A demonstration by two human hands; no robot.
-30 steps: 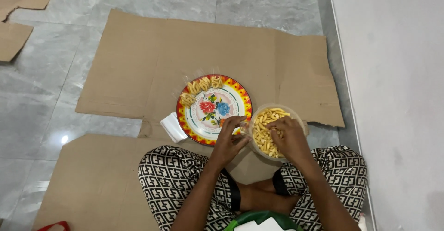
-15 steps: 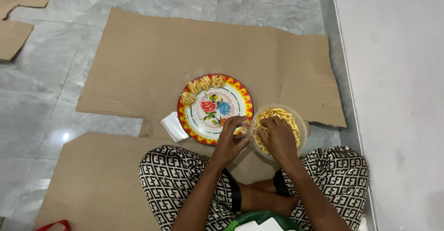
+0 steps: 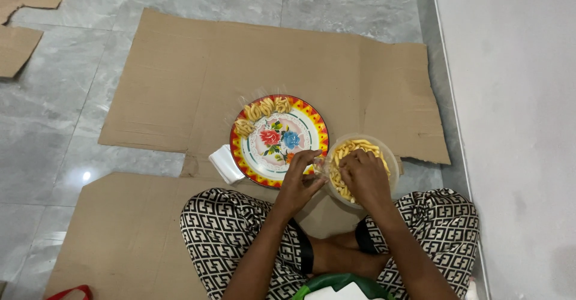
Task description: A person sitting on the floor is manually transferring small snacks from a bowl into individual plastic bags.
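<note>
While left hand (image 3: 298, 183) pinches bag | right hand (image 3: 362, 177) over snack bowl (image 3: 391, 156)

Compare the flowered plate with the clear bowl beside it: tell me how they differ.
The flowered plate is flat, opaque and brightly painted; the clear bowl is deeper, see-through and plain. The plate holds only a few small packets of snacks along its far rim; the bowl is heaped with loose yellow snack sticks. The right hand reaches into the bowl; the left hand overlaps the plate's near edge. Both sit on cardboard.
</note>
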